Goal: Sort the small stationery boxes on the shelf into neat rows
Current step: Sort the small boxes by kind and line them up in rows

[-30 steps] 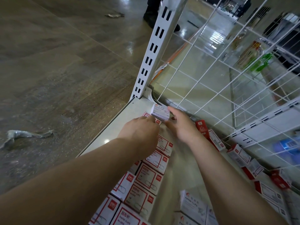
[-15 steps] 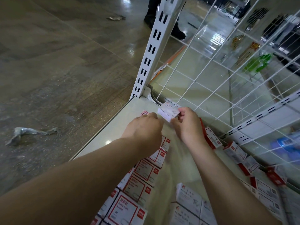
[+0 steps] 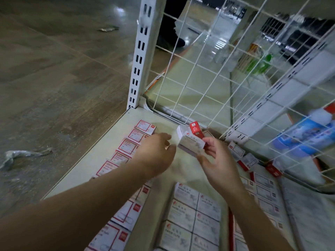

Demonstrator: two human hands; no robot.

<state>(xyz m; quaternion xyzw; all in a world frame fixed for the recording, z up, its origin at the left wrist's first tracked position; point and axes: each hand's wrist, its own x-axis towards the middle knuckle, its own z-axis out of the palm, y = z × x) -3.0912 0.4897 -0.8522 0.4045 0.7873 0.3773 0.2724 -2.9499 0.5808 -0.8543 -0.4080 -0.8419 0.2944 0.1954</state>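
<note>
My right hand (image 3: 216, 161) pinches a small white paper-clip box (image 3: 190, 143) and holds it tilted above the far part of the white shelf (image 3: 101, 160). A small red box (image 3: 196, 130) shows just behind it; whether it is held too, I cannot tell. My left hand (image 3: 155, 153) hovers left of the white box with loosely curled fingers, holding nothing, over a row of red-bordered boxes (image 3: 127, 147) along the shelf's left edge. A tidy block of white paper-clip boxes (image 3: 195, 211) lies near me. Loose red-and-white boxes (image 3: 235, 151) lie scattered along the wire grid at right.
A white wire grid (image 3: 199, 69) closes the shelf's back, and a slotted white upright (image 3: 143, 51) stands at its far left corner. Behind the grid is a person's dark shoe (image 3: 170, 40). Crumpled plastic (image 3: 23, 154) lies on the floor at left.
My right hand has drawn the white box right and toward me, away from the far corner. My left hand no longer touches it and sits lower over the left row.
</note>
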